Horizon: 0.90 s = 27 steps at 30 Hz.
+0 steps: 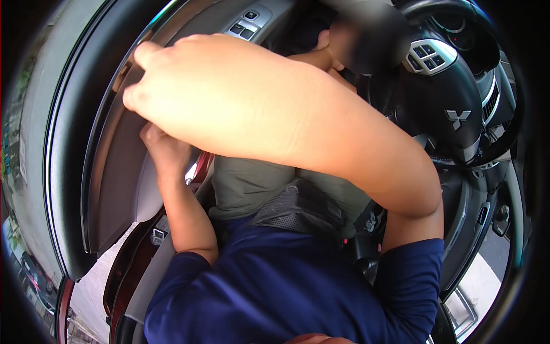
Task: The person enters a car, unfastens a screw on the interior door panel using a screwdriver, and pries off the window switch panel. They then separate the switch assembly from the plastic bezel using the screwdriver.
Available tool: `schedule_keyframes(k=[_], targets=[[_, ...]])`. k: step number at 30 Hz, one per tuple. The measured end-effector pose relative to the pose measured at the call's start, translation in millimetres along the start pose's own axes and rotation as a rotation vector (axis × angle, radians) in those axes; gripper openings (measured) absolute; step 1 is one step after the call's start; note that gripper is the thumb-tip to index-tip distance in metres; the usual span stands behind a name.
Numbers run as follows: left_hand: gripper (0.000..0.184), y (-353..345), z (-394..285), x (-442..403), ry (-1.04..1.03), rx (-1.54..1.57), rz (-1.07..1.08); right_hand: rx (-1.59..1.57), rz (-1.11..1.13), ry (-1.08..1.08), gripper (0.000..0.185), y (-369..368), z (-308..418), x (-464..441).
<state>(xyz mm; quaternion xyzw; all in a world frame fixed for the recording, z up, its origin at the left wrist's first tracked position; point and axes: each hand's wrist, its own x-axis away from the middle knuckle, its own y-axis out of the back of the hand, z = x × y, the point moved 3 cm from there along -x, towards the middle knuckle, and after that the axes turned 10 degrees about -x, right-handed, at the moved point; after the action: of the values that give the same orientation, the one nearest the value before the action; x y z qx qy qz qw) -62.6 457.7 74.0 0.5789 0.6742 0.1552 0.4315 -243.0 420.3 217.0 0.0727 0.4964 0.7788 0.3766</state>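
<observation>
With the right forearm [269, 109] nearest the camera, reaches over to the open door [117, 189], directly under the fingers. Has the steering wheel [438, 103] well to the right of them. Leaves open room toward the body from the fingers, past the door's near end, over pale ground [89, 298], but little between the hands. At the glossy door edge, shows two fingertips of the right hand [166, 71] apart; cannot tell whether clamped on the edge. Just below those, curls the left hand [166, 146], partly hidden; cannot tell its grip.
</observation>
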Motion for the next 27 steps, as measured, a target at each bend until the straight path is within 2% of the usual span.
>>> schedule_keyframes(k=[1, 4, 7, 10, 13, 17, 19, 21, 25, 27], targets=[[0.016, -1.1, -2.7, -1.6, 0.012, 0.025, -0.027, -0.002, -0.087, 0.011, 0.033, -2.5, -3.8, 1.4], [0.016, -3.3, -8.5, -7.9, 0.012, 0.035, -0.004, -0.009, -0.075, -0.060, 0.031, -5.1, -9.9, -1.8], [0.017, -6.0, -1.4, -3.8, 0.010, 0.058, 0.008, -0.138, -0.229, 0.090, 0.026, -14.2, -11.8, -4.3], [0.019, -4.9, -4.2, -5.6, 0.045, 0.040, -0.076, -0.130, -0.294, 0.061, 0.025, -16.8, -7.8, -2.3], [0.019, -3.1, -12.0, -10.1, 0.002, -0.046, -0.069, -0.104, -0.082, -0.103, 0.024, -16.5, -4.9, -3.7], [0.018, 0.1, -7.6, -7.5, -0.069, 0.039, 0.024, -0.075, -0.177, -0.017, 0.023, -7.0, -3.7, 0.7], [0.019, -2.9, -6.9, -6.9, -0.003, 0.045, -0.020, -0.049, -0.268, 0.010, 0.023, -5.6, -4.9, 1.9], [0.020, -3.7, -10.0, -9.3, 0.074, 0.062, -0.070, 0.000, -0.220, -0.055, 0.025, -8.0, -3.5, 0.7], [0.021, -0.4, -11.5, -11.4, -0.087, -0.066, 0.049, 0.034, 0.008, -0.105, 0.029, 2.4, 0.7, -0.3], [0.021, -1.2, -5.1, -7.0, -0.082, -0.046, 0.069, 0.055, -0.081, -0.052, 0.030, -2.2, 0.4, 1.4]])
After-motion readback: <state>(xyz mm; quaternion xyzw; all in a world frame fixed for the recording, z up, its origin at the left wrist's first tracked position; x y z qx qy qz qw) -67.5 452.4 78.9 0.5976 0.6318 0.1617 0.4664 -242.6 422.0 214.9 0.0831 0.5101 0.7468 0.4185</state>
